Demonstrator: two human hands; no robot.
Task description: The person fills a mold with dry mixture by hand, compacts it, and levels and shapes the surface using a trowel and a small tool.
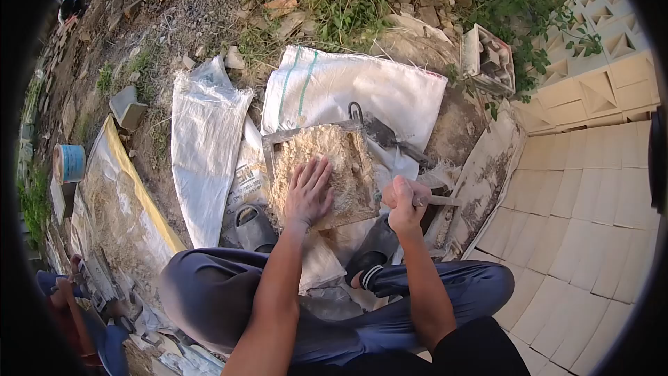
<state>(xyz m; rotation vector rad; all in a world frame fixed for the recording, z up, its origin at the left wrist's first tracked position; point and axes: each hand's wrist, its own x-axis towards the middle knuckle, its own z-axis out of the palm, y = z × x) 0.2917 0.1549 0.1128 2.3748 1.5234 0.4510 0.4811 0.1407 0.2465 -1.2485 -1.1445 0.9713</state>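
Observation:
My left hand lies flat, fingers stretched out, on a pale crumbly mix that fills a square metal mould. To the right of the mould, my right hand is closed around a pale stick-like handle; the kind of tool is not clear. Its short bluish end shows at the left of the fist, close to the mould's side. A dark flat tool with a handle lies just beyond the mould's far right corner, on a white woven sack.
Another white sack lies at the left. Stacked cream blocks stand along the right. A small tray-like mould sits at the back right, a blue-and-white bucket at far left. Another person is partly visible at lower left.

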